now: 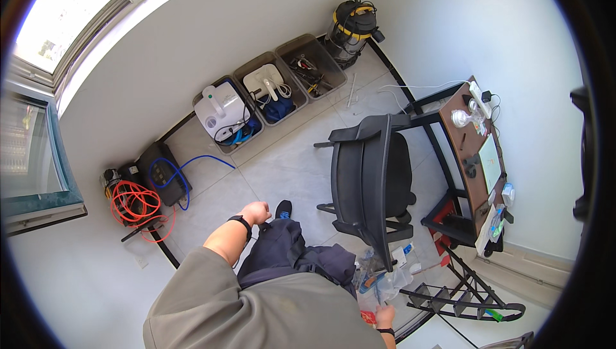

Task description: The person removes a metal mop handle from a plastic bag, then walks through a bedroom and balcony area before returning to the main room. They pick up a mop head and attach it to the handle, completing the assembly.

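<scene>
just ahead of your body, your left hand [256, 212] is above the dark strapped cloth [276, 253], fingers curled inward; whether that grip pinches anything, you cannot tell. low at your right side, your right hand [385, 316] is just beside a red packet [367, 317] and next to the clear plastic bags [398, 279]; you cannot tell whether its grip is spread or pinching. those bags lie heaped between your body and the black chair [359, 176]. past your lap, one dark shoe [283, 208] with blue laces shows on the tiled floor [289, 163]. to the right of the bags is a black frame [459, 293]. beyond the chair, the brown desk [454, 133] carries a white power strip [478, 97]. farther left, red hose [135, 201] lies coiled near a black case [165, 172]. along the far wall, three grey bins hold a white machine [221, 113], a cream device [263, 82] and tools [309, 74]; a black-and-yellow vacuum [351, 28] stands at their end.
</scene>
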The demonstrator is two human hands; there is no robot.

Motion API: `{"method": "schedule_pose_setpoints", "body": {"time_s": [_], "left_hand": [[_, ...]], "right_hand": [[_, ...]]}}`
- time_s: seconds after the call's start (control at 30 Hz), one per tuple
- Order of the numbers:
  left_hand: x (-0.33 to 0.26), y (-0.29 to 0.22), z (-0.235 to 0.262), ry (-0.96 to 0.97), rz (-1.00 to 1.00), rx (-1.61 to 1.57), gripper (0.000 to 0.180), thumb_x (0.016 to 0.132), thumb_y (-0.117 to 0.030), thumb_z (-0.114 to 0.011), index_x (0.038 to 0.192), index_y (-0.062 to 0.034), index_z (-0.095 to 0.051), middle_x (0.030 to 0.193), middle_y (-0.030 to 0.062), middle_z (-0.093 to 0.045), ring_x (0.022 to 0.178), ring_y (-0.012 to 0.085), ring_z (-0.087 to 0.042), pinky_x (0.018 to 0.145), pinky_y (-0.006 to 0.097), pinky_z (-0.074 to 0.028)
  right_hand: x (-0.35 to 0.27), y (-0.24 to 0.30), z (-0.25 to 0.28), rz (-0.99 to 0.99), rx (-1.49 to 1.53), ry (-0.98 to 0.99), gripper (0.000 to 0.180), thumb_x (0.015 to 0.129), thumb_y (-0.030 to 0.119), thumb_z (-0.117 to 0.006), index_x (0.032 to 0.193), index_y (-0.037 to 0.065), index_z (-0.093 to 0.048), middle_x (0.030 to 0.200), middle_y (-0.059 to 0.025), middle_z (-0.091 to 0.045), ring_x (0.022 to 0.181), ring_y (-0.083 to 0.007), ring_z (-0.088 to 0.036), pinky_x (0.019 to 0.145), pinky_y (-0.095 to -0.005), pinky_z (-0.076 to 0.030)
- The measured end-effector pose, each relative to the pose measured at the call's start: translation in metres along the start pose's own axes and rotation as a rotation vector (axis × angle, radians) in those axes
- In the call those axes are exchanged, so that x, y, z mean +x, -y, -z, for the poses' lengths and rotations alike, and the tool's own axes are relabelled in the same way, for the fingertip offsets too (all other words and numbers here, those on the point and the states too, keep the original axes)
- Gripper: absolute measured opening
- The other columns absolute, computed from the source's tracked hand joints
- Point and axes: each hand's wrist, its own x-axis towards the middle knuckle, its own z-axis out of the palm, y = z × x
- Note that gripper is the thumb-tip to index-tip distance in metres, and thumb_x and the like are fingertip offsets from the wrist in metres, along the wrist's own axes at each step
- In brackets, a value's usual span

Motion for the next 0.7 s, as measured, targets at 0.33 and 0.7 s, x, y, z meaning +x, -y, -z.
{"method": "schedule_pose_setpoints", "body": {"time_s": [0.33,0.7], "left_hand": [[-0.015,0.007,-0.003,-0.087,-0.030,0.001,0.032,0.078,-0.030,-0.059,0.100,-0.0074,-0.065,0.097,0.0145,-0.066,0.096,0.0312,-0.061,0.085,0.039,-0.048],[-0.063,-0.009,0.011,-0.225,0.035,0.011,0.032,0.079,-0.027,-0.056,0.104,-0.0078,-0.064,0.104,0.0149,-0.065,0.100,0.0320,-0.059,0.086,0.041,-0.047]], "right_hand": [[-0.001,0.023,-0.004,0.013,0.082,0.016,0.024,0.073,0.015,-0.069,0.076,-0.002,-0.053,0.060,-0.0135,-0.058,0.050,-0.0228,-0.058,0.048,-0.0359,-0.047],[0.035,0.081,-0.030,0.238,0.098,0.260,0.026,0.070,0.016,-0.070,0.070,-0.002,-0.052,0.063,-0.0140,-0.057,0.060,-0.0269,-0.058,0.061,-0.0395,-0.046]]}}
